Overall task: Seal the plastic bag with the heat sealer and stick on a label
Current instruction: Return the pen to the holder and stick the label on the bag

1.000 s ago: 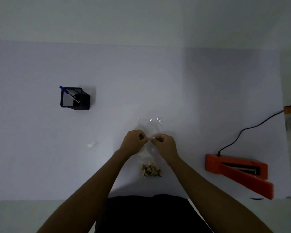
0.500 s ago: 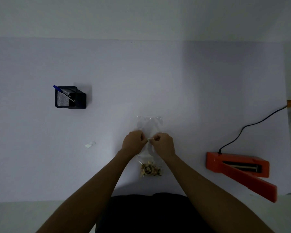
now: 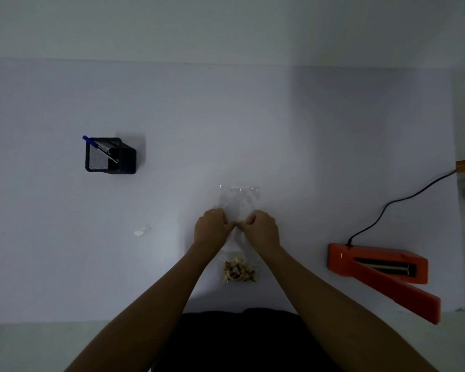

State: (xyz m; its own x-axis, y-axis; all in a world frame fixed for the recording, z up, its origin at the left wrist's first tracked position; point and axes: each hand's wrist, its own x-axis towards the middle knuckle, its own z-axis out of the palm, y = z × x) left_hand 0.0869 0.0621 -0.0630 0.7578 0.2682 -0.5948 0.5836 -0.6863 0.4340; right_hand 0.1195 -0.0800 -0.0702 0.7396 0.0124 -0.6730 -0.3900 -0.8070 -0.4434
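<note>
A clear plastic bag (image 3: 239, 198) lies flat on the white table (image 3: 172, 116), its open end pointing away from me and small brown pieces (image 3: 239, 270) gathered at its near end. My left hand (image 3: 212, 229) and my right hand (image 3: 261, 229) rest on the bag's middle, fingertips pinched together and almost touching. What they pinch is too small to make out; it may be a label. The orange heat sealer (image 3: 381, 275) lies at the right with its arm raised.
A black mesh pen holder (image 3: 110, 156) with a blue pen stands at the left. A small white scrap (image 3: 142, 231) lies left of my hands. The sealer's black cable (image 3: 397, 205) runs toward the table's right edge.
My hands have stayed on the bag's middle, fingertips drawing slightly closer together. The view shifted a little; bag and sealer have not moved.
</note>
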